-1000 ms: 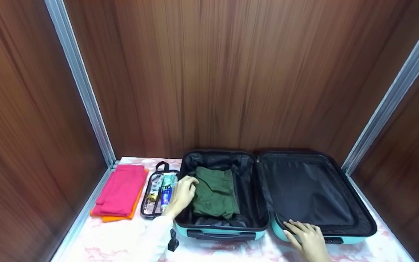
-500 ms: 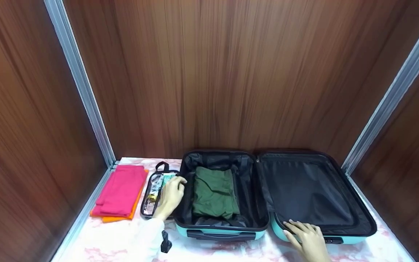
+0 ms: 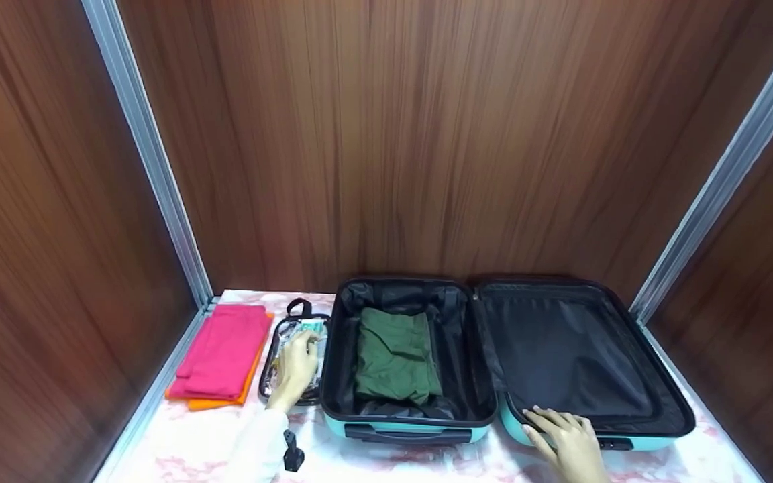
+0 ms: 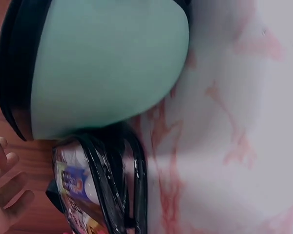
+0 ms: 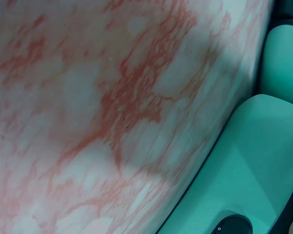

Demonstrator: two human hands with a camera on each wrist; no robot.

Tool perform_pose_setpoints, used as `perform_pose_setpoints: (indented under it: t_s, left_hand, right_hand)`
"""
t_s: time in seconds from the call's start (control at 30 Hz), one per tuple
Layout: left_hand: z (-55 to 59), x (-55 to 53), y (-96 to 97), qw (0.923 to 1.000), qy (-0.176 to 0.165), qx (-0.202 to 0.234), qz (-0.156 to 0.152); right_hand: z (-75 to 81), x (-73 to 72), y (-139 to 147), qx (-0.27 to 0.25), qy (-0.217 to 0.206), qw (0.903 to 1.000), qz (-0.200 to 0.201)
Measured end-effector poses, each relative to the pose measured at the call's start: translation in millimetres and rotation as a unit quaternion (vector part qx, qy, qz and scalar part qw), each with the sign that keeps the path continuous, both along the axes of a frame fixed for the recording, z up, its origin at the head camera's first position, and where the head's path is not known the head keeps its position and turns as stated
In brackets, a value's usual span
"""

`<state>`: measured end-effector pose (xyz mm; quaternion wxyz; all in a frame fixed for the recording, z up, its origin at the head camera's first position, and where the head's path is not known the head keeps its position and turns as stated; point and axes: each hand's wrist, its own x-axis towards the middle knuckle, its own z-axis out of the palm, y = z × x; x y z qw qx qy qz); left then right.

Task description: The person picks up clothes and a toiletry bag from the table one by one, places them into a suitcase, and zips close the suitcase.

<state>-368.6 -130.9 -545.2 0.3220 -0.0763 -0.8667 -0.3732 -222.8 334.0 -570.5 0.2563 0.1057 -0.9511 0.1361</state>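
My left hand [image 3: 296,369] hovers over a clear toiletry bag [image 3: 267,382] with black trim, its fingers loosely bent and holding nothing visible. Tubes and small packets show through the bag in the left wrist view, where the fingers [image 4: 12,195] are spread beside it. Right of the bag lies an open teal suitcase [image 3: 336,428] with black lining. A folded dark green garment [image 3: 396,355] rests in its left half. My right hand [image 3: 568,446] rests on the front rim of the right half [image 3: 581,349], fingers extended over the edge. The right wrist view barely shows that hand.
A folded pink cloth [image 3: 225,349] lies on an orange one [image 3: 215,404] at the table's left. Wood-grain panels [image 3: 400,134] with metal corner posts [image 3: 151,147] enclose the marbled tabletop [image 3: 178,449] at the back and sides.
My left hand has drawn back leftward from the suitcase's left rim to above the toiletry bag. The right hand, suitcase and green garment have stayed where they were.
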Motion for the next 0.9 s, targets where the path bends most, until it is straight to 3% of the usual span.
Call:
perform_pose_setpoints:
  t_s: [0.57,0.9]
  left_hand:
    - [-12.3,13.2,-21.3,0.9974,-0.066,0.003,0.030]
    - [-18.2,16.5,-32.7,0.9979,-0.050,0.001,0.042]
  right_hand:
    - [-0.1,-1.5,0,0.007,0.005,0.9999,-0.006]
    - [0.4,-1.9,-1,-0.001,-0.025,0.9996,-0.011]
